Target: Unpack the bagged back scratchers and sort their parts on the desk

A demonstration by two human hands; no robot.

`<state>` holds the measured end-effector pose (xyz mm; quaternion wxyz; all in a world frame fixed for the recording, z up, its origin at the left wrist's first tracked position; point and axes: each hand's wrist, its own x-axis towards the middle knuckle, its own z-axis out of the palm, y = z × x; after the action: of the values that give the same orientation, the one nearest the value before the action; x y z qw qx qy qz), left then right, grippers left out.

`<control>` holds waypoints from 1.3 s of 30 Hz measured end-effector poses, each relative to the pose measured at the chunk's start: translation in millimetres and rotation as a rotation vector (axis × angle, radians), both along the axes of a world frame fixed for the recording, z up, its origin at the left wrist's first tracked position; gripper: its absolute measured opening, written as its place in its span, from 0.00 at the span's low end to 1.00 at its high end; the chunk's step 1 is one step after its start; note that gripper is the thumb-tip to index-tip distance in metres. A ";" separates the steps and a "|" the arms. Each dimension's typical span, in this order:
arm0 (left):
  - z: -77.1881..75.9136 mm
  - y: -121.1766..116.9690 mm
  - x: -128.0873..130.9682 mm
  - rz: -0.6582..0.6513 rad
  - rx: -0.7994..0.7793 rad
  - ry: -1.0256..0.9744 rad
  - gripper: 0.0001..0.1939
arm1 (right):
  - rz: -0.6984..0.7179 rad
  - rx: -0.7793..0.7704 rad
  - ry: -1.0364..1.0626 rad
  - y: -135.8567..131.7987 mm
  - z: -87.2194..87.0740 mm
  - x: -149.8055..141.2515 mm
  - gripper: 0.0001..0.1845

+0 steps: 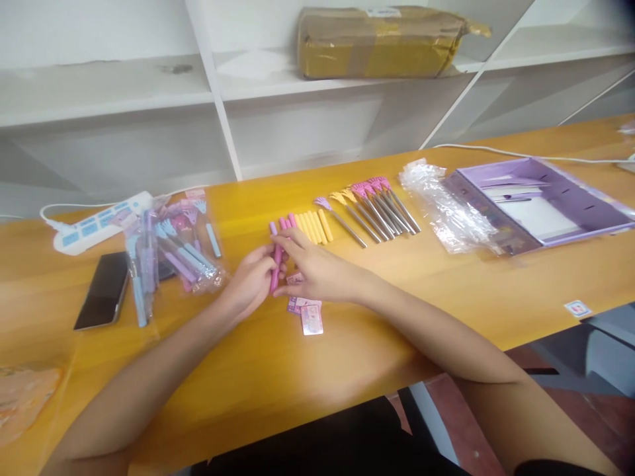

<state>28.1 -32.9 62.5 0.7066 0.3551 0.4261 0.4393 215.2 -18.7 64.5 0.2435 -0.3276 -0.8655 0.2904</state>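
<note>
A pinkish-purple tube (276, 268), like a handle sleeve, is held upright between my two hands over the table. My left hand (252, 276) grips its middle with the thumb in front. From the other side, my right hand (317, 266) has its fingers at the tube's top and its thumb near the lower end. Just behind the hands lies a row of yellow tubes (317, 227) with a few pink and purple ones. Small printed cards (311, 320) lie below my right hand, partly hidden. Metal rods with hand-shaped heads (367, 205), like back scratchers, lie to the right.
Bagged back scratchers (186, 254), a phone (102, 291) and a power strip (99, 225) are on the left. Clear plastic sleeves (449, 208) lie beside a purple box (546, 239) on the right. A taped parcel (381, 46) rests on the shelf behind.
</note>
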 end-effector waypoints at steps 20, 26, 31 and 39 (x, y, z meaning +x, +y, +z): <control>-2.4 15.7 -9.0 0.073 0.113 -0.117 0.04 | -0.002 0.222 -0.092 28.1 -4.3 -5.1 0.62; 31.3 37.4 -50.0 0.284 0.233 0.088 0.13 | -0.102 0.367 -0.199 78.2 -1.3 0.7 0.63; 60.5 46.7 -80.3 0.356 0.351 0.112 0.13 | -0.031 0.347 -0.303 100.4 -31.1 6.5 0.58; 87.2 51.7 -116.6 0.431 0.513 0.170 0.10 | 0.031 0.338 -0.308 101.3 -25.5 13.2 0.60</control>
<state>-88.5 18.8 149.6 0.4474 0.4585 0.4243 0.6400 228.3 82.5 39.0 0.1554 -0.3093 -0.9337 0.0913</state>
